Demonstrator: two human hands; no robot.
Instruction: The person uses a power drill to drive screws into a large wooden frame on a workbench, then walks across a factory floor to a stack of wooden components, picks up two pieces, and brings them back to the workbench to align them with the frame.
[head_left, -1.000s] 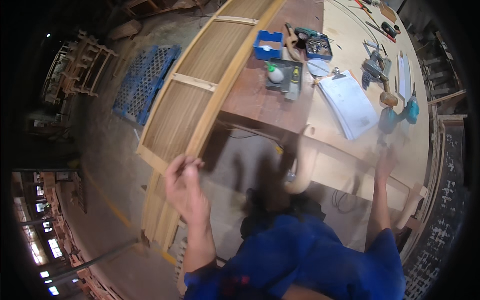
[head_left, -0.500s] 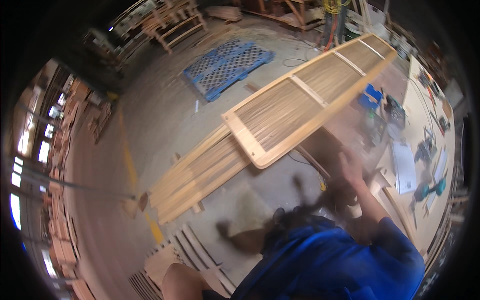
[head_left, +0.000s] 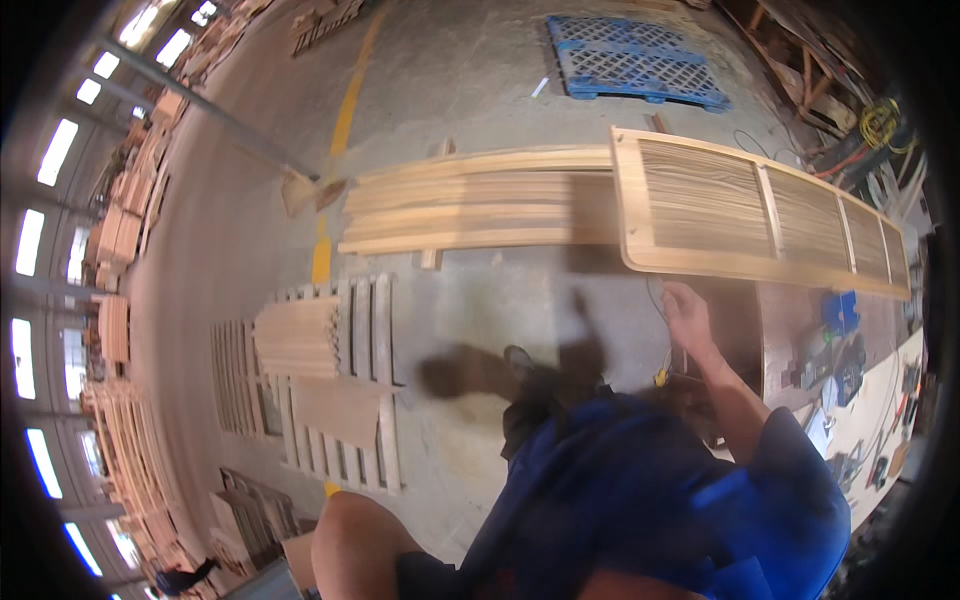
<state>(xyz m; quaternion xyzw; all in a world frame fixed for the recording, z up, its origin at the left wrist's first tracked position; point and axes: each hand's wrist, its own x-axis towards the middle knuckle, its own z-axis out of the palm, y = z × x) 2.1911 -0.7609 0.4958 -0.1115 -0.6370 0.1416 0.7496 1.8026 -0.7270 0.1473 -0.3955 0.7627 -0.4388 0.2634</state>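
My right hand (head_left: 688, 318) is in front of the near edge of a long wooden framed panel (head_left: 640, 262), apart from it as far as I can see. Its fingers are loosely bent, and nothing shows in them. The panel has a pale frame, rounded corners, slatted infill and light crossbars. It lies partly over a stack of long wooden boards (head_left: 480, 205). At the lower left my bare left arm (head_left: 360, 545) shows, but the left hand is out of sight.
A workbench (head_left: 880, 400) with tools and a blue box (head_left: 840, 312) stands at right. Slatted wood pieces (head_left: 300, 335) lie on a pallet at left. Beyond the boards are a blue pallet (head_left: 640, 60) and a yellow floor line (head_left: 355, 95). Stacked timber (head_left: 115, 330) lines the left side.
My view has swung left, so the panel, boards and bench appear farther right and turned. More of the slatted pieces at left shows. My right hand has moved from beside the bench toward the panel's near end.
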